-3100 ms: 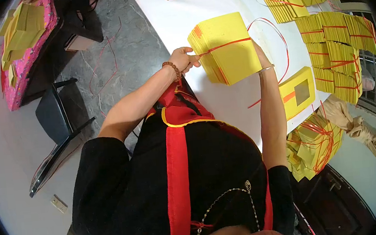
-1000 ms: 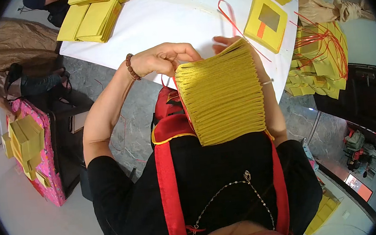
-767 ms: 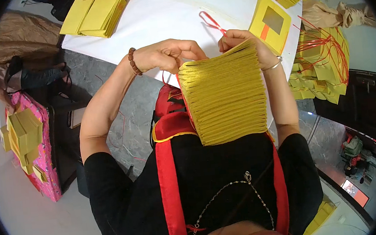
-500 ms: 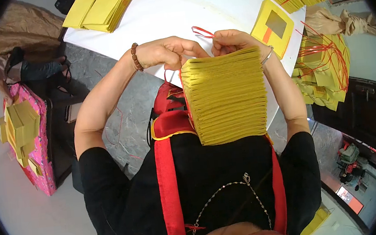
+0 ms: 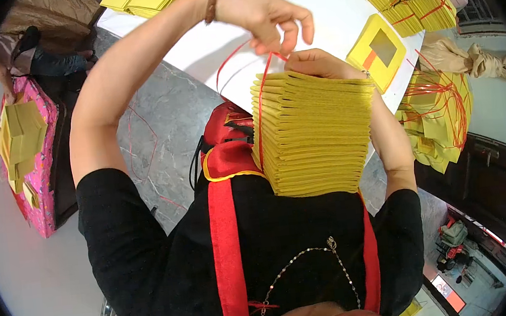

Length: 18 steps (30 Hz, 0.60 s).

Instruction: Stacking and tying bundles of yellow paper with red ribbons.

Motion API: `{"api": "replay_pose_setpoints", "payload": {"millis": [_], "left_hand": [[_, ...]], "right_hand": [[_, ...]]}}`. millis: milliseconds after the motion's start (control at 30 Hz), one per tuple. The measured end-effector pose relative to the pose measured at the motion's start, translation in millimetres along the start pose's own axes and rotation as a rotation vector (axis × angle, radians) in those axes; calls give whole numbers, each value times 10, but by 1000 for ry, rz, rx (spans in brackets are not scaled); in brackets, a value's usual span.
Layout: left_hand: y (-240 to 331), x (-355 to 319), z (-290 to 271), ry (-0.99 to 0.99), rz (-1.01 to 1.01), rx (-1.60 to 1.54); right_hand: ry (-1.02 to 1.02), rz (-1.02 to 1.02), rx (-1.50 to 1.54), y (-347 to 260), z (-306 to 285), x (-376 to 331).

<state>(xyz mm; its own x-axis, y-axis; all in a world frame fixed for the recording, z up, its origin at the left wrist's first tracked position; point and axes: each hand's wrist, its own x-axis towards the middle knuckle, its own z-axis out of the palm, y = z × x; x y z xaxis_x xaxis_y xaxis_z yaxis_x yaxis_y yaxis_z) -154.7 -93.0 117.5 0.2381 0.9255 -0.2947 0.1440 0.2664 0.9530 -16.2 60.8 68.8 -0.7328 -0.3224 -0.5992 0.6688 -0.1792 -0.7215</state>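
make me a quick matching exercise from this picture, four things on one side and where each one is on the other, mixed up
Things:
1. red string
2. yellow paper stack
3. beaded bracelet
4. pink bag

Places:
A. on the floor at the person's left
B. on the left wrist
C. held against the chest under the right hand
D. pinched in the left hand, running down the stack's side

Pairs: 1-D, 2-C, 3-B, 4-A

Two hands (image 5: 264,17), one yellow paper stack (image 5: 314,134), one red string (image 5: 260,108).
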Motion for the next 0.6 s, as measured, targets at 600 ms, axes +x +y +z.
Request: {"api": "replay_pose_setpoints", "payload": {"millis": [600], "left_hand": [[-50, 999, -184, -31, 142, 154]], "right_hand": [[-18, -84, 31, 106, -111, -60]]}}
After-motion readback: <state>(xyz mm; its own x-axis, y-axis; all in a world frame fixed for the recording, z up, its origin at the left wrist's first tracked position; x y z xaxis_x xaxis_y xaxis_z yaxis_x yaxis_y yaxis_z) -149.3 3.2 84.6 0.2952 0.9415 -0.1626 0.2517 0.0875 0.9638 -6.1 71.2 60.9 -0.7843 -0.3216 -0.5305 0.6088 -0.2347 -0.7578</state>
